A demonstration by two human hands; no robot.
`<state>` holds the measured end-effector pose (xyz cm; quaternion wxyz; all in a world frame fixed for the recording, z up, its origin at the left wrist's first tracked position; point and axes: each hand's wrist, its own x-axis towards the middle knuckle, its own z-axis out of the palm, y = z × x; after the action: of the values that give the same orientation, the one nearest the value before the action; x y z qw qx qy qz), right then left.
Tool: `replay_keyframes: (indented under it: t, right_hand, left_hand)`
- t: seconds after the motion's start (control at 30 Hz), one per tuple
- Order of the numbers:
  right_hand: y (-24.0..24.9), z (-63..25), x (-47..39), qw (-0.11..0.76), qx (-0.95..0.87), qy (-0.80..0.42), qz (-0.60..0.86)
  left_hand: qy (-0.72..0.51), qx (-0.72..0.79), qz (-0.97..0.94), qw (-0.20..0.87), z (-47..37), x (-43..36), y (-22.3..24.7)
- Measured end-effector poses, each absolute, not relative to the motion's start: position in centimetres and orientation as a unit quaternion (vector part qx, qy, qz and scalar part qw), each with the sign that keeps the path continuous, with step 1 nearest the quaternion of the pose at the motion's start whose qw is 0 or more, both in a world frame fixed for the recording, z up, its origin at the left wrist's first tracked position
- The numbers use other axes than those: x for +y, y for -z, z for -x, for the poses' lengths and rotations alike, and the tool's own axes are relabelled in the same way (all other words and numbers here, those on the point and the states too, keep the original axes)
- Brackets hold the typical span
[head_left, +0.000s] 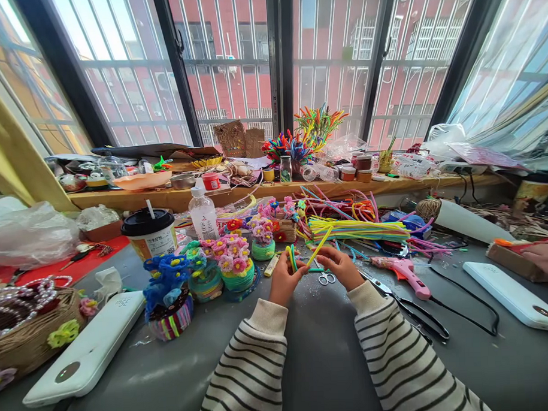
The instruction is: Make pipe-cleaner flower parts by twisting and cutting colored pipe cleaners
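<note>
By the left hand (pixel 289 277) and the right hand (pixel 345 268), over the desk (pixel 326 353) short of its far edge, a yellow chenille stem (pixel 321 246) is pinched, likely light, soft and springy, best gripped firmly through to its core.

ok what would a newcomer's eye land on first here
Probably the rainbow pipe cleaners bunched on the windowsill, straight ahead. Next, potted blue flowers and pink flowers on the table, left of center. Then the yellow pipe cleaner slanting up between the left hand and right hand.
</note>
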<state>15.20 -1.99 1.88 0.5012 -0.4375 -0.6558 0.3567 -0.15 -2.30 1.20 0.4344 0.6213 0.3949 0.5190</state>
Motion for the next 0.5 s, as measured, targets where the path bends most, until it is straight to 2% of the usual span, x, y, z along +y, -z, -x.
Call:
replay_keyframes:
  t: [0.23, 0.5]
  right_hand:
    - [-1.38, -15.22, -1.70, 0.579, -0.544, -0.413, 0.446]
    - [-1.09, -15.34, -1.53, 0.618, -0.453, -0.443, 0.465]
  left_hand:
    - [-0.493, 0.384, -0.633, 0.456, 0.03, -2.50, -1.46]
    - [-0.513, 0.397, -0.621, 0.440, 0.24, -2.44, -1.30]
